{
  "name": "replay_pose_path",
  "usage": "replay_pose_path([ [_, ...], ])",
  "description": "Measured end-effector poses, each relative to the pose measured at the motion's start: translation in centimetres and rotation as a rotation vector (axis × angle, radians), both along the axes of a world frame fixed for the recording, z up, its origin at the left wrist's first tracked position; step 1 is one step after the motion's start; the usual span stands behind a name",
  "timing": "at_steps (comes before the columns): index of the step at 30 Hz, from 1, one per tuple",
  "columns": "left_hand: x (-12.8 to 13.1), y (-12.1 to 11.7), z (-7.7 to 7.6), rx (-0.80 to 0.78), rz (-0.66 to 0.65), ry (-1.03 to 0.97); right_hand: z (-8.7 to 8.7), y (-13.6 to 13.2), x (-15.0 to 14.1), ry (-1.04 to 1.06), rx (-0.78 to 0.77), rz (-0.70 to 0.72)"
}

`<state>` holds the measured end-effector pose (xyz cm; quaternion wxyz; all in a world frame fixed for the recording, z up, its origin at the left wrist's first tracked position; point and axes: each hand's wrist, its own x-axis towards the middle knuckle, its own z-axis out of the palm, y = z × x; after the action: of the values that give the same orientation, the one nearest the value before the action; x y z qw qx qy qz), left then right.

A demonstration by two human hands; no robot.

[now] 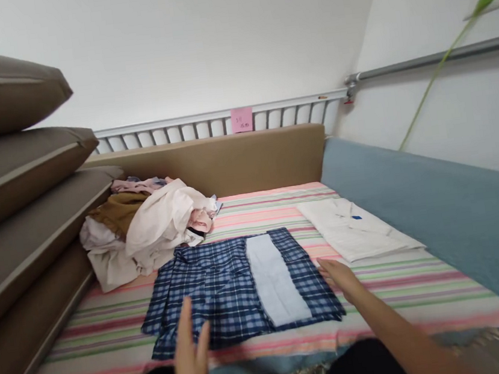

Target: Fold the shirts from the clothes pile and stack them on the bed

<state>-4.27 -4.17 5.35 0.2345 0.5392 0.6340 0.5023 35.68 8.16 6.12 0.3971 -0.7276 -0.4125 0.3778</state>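
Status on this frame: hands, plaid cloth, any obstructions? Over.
Left hand open, empty; right hand by plaid cloth's right edge, contact unclear. Cloth laid out, pale strip on top. Clothes pile close to far-left corner.

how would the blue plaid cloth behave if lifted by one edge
The blue plaid cloth would probably sag, given its soft creases. It seems light, lying thin and flat. The pale fabric strip across it may shift.

Shot from a camera worn on the head, this one view faces forward and tilts down across a striped cover (425, 286), near enough that the left hand (189, 352) and the right hand (339, 277) show at the bottom, with stacked cushions (22, 151) close at left and a radiator (197, 130) and white wall (214, 46) farther off, straight ahead
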Motion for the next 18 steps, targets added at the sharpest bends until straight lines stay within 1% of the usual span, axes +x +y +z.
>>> replay_pose_path([
  [2, 5.2, 2.2, 1.4, 0.023, -0.145, -0.091, 0.1, 0.8, 0.4, 0.183, -0.142, 0.051],
  [4, 9.3, 5.2, 2.4, -0.004, -0.228, -0.149, 0.3, 1.4, 0.2, 0.346, -0.270, 0.116],
  [5, 10.7, 6.8, 2.7, -0.014, -0.245, -0.164, 0.5, 1.7, 0.0, 0.385, -0.308, 0.152],
  [7, 12.6, 10.0, 2.7, -0.030, -0.245, -0.175, 0.9, 2.3, -0.2, 0.419, -0.355, 0.209],
  [10, 13.7, 14.0, 1.8, -0.062, -0.202, -0.195, 1.1, 3.2, -0.2, 0.449, -0.372, 0.275],
  [12, 13.8, 15.8, 0.7, -0.095, -0.170, -0.222, 0.9, 3.7, 0.0, 0.482, -0.360, 0.310],
  [15, 13.8, 17.0, -1.0, -0.145, -0.130, -0.255, 0.6, 4.1, 0.2, 0.516, -0.318, 0.360],
  [18, 13.7, 17.1, -2.0, -0.165, -0.116, -0.266, 0.8, 4.1, -0.2, 0.506, -0.256, 0.390],
])
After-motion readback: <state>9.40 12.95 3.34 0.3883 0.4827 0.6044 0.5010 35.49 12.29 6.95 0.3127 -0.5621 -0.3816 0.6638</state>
